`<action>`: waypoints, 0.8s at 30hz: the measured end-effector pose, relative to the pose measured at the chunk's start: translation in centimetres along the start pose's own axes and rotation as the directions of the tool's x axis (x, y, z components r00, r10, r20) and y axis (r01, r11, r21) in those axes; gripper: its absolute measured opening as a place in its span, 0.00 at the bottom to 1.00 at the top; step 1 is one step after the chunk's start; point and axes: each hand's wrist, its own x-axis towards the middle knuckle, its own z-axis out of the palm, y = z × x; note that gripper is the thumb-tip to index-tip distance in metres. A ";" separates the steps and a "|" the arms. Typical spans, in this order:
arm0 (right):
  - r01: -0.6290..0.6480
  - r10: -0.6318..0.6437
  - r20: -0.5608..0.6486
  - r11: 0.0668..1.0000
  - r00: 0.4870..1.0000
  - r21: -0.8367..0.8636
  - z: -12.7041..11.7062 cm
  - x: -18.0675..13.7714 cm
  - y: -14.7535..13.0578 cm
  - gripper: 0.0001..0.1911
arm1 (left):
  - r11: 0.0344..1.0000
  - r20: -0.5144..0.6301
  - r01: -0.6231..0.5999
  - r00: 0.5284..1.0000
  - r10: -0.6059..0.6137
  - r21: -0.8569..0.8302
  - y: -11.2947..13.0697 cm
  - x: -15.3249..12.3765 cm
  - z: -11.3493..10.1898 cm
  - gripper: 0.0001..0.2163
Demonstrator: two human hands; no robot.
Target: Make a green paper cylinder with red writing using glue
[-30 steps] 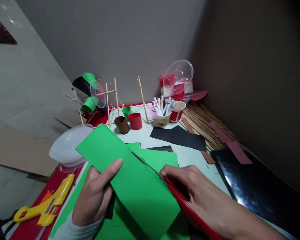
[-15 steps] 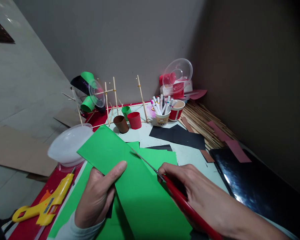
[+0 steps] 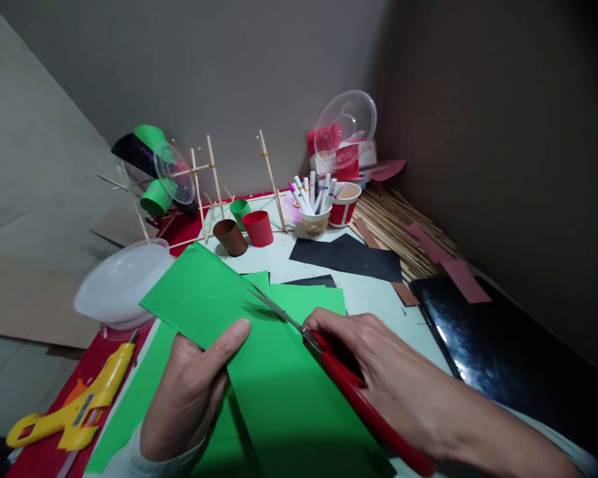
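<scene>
I'm holding the green sheet (image 3: 279, 405) steady in my left hand (image 3: 189, 392), with my right hand (image 3: 379, 358) gripping the scissors (image 3: 351, 392) and cutting into its edge.

No text is showing legibly; the label on the yellow glue gun (image 3: 74, 415) and the print on the marker cup (image 3: 315, 227) are appearing too small to read.

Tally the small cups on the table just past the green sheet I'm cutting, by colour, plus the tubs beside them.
Brown paper cup: 1
Red paper cup: 1
Green paper cup: 1
Printed tub of marker pens: 1
Red-and-white tub: 1
Total: 5
</scene>
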 end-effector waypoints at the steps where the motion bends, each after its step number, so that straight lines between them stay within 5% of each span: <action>1: -0.008 0.008 -0.001 1.000 1.000 -0.003 0.0 0.0 0.0 0.09 | 1.000 0.005 0.023 1.000 -0.023 -0.003 0.0 0.0 0.1 0.32; 7: 0.015 -0.015 0.000 1.000 1.000 0.011 0.3 0.2 0.1 0.11 | 0.994 0.021 0.103 0.995 -0.102 -0.033 0.3 -0.3 0.5 0.32; 18: 0.041 -0.040 -0.019 0.997 0.999 0.062 0.0 0.3 0.4 0.12 | 0.991 0.031 0.074 0.997 -0.071 -0.113 0.5 -0.2 -0.2 0.35; 24: 0.090 -0.091 0.031 0.995 0.995 0.034 0.0 -0.3 0.3 0.03 | 0.994 0.063 0.059 0.997 -0.053 -0.095 0.6 -0.2 0.0 0.33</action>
